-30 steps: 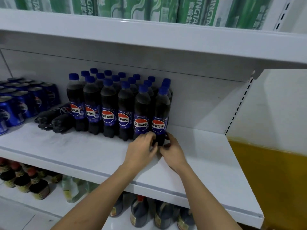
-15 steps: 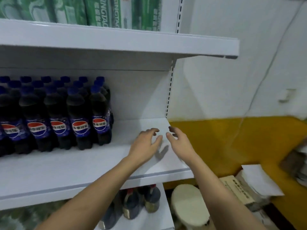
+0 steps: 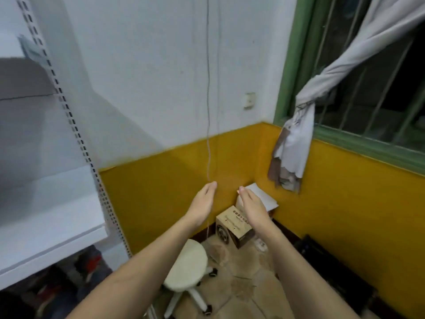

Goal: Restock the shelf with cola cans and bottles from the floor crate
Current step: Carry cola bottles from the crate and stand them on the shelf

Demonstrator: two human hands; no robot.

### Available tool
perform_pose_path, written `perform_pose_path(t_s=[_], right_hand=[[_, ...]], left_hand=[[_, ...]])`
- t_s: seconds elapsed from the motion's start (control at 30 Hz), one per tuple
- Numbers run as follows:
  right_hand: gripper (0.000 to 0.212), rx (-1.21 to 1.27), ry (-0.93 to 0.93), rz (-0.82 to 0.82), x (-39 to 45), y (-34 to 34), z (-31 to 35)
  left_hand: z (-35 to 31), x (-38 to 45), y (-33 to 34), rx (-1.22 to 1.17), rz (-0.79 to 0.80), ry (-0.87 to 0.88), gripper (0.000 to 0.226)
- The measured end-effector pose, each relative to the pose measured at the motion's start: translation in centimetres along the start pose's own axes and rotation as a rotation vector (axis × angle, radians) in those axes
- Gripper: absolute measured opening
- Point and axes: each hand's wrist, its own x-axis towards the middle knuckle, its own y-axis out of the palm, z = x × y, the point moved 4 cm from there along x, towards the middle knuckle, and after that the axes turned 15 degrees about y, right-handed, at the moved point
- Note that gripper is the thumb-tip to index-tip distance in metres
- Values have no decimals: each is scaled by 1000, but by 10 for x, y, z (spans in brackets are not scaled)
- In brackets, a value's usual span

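My left hand and my right hand are stretched out in front of me, side by side in the air, fingers straight and palms facing each other. Neither holds anything. The white shelf lies at the left edge of the view, its near end bare. No cola bottles, cans or crate are in view now. Dark bottles with red caps show blurred on the lower shelf level.
A white round stool on castors stands on the floor below my arms. A wooden box and white papers sit in the yellow-walled corner. A green-framed window with a knotted curtain is at right.
My view has swung right, away from the cola bottles to the room corner. Both hands let go of the front bottle and drew off the shelf into open air.
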Motion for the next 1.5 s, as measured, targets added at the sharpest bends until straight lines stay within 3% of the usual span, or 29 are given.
perform_pose_path(t_s=[0.23, 0.47, 0.57, 0.7, 0.87, 0.93, 1.03, 1.1, 1.23, 1.33, 1.5], right_hand=[[56, 89, 166, -110, 2, -139, -67], [47, 193, 261, -190, 33, -215, -119], [53, 234, 339, -216, 52, -240, -147], [52, 300, 453, -249, 92, -272, -190], [30, 358, 566, -339, 153, -308, -241], [40, 324, 641, -377, 174, -318, -263], [44, 298, 712, -380, 198, -326, -292], [51, 308, 787, -366, 208, -331, -309], [53, 357, 829, -357, 226, -346, -345], [47, 370, 842, -338, 245, -360, -378], [42, 366, 926, -226, 275, -363, -459]], left_hand=[[-31, 25, 168, -100, 220, -66, 54], [-45, 50, 279, -119, 396, -24, 53], [-27, 76, 325, -126, 445, -67, 74], [-3, 112, 391, -137, 551, -111, 61], [45, 154, 476, -161, 713, -220, 65], [65, 163, 501, -190, 747, -300, 65], [125, 175, 544, -193, 773, -372, 88], [155, 179, 564, -152, 801, -396, 91], [136, 186, 580, -68, 870, -444, 65], [158, 189, 609, -4, 890, -468, 53], [198, 183, 649, 36, 809, -531, 36]])
